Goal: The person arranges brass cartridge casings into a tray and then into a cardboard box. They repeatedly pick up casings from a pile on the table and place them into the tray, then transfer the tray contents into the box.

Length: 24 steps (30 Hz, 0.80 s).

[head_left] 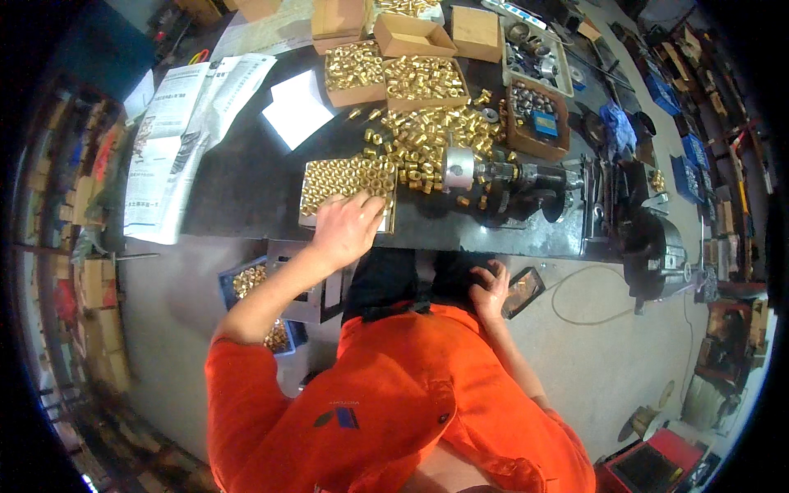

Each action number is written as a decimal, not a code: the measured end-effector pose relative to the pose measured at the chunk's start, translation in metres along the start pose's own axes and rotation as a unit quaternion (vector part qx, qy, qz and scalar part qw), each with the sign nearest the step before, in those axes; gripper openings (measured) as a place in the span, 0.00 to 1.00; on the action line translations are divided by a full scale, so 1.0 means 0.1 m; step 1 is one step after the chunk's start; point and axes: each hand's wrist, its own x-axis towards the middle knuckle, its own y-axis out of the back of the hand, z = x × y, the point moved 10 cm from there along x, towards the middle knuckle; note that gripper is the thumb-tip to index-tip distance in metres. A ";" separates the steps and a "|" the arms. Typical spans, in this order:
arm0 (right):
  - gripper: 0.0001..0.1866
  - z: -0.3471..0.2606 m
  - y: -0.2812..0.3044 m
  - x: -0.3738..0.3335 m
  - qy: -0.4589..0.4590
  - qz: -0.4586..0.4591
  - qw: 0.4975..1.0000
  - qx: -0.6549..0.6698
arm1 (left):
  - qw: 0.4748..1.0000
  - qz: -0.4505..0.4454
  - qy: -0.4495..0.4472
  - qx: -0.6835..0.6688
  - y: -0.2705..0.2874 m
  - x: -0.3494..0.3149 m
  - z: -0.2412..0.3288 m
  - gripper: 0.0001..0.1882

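My left hand (348,230) reaches over a shallow box (389,220) packed with upright brass fittings (349,177) in close rows. Its fingers are bent together onto the fittings at the near right of the box, and whatever is under the fingertips is hidden. Beyond and to the right lies a loose heap of brass fittings (427,135). A bench fixture with a round silver head (459,168) stands beside that heap. My right hand (491,289) rests by my right thigh, away from the bench, fingers loosely bent and apart with nothing seen in them.
Cardboard boxes of brass fittings (355,67) stand at the back. A carton of metal parts (538,119) and a vise (657,251) are to the right. Newspaper (164,156) and white paper (297,111) lie left. Blue bins (283,338) sit below the bench.
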 end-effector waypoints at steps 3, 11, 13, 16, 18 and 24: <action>0.18 0.02 -0.01 0.00 0.002 -0.004 1.000 0.002 | 1.000 -0.016 -0.005 -0.001 0.03 0.01 0.01 0.11; 0.18 0.00 0.00 0.00 0.008 0.003 1.000 -0.001 | 0.993 -0.034 -0.097 -0.067 0.14 0.51 0.24 0.10; 0.18 0.02 0.00 -0.01 -0.002 -0.001 1.000 -0.001 | 0.983 -0.050 -0.174 -0.020 -0.06 0.63 0.44 0.10; 0.18 0.04 -0.04 0.00 0.003 -0.002 1.000 0.016 | 0.960 -0.154 -0.234 -0.013 -0.46 0.64 0.77 0.07; 0.18 0.04 -0.03 -0.01 0.004 0.005 1.000 0.019 | 0.947 -0.169 -0.272 0.002 -0.75 0.60 0.93 0.07; 0.19 -0.03 0.04 0.01 0.013 0.014 1.000 0.006 | 0.956 -0.115 -0.261 0.068 -1.01 0.73 1.25 0.13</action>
